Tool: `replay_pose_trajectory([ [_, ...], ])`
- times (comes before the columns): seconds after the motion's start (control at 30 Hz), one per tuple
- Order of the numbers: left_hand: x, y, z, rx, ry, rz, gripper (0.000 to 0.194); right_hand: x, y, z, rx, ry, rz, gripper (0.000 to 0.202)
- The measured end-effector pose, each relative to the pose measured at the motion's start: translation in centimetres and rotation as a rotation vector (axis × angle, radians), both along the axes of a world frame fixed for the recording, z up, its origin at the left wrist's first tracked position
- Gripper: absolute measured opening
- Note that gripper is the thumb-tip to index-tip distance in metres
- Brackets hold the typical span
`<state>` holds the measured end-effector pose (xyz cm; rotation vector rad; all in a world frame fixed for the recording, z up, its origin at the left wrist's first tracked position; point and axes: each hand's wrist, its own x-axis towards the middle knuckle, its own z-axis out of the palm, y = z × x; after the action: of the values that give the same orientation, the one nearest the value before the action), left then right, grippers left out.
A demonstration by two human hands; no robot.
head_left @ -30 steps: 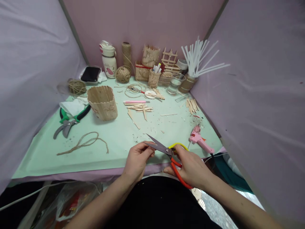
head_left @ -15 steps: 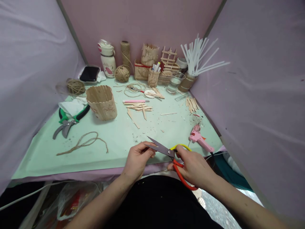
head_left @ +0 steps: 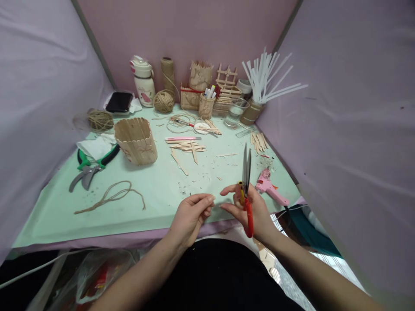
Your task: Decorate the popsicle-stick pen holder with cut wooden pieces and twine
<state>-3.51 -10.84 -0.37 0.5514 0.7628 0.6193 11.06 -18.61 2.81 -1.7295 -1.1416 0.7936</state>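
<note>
Over the table's front edge, my left hand (head_left: 191,216) is closed in a pinch; a tiny pale bit shows at its fingertips, too small to name. My right hand (head_left: 253,211), just right of it, holds scissors (head_left: 248,198) with red and yellow handles. Their blades point away from me and lie nearly together. The thumb and index finger of that hand are spread toward my left hand, with a gap between the hands. Thin wooden sticks (head_left: 188,147) and a pink pen (head_left: 181,138) lie farther back on the green table (head_left: 155,211).
A stick basket (head_left: 138,142), pruning shears (head_left: 89,170) and looped twine (head_left: 113,198) occupy the left. At right lies a pink glue gun (head_left: 270,188). Along the back stand a bottle (head_left: 144,84), a water cup (head_left: 236,113) and white glue sticks (head_left: 262,80).
The scissors have swung from pointing left across my left fingertips to pointing away from me, their blades closer together. My right thumb and index finger have spread out.
</note>
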Motion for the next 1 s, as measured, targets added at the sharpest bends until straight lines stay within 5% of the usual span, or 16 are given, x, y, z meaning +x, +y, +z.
replay_pose_trajectory([
  [0.57,-0.2,-0.3,0.5,-0.04,0.011,-0.111,0.024,0.1,0.8,-2.1,0.155,0.037,0.027,0.026],
  [1.0,-0.3,0.0,-0.3,-0.003,0.015,-0.096,0.021,0.0,0.4,-1.7,0.048,-0.016,0.089,0.022],
])
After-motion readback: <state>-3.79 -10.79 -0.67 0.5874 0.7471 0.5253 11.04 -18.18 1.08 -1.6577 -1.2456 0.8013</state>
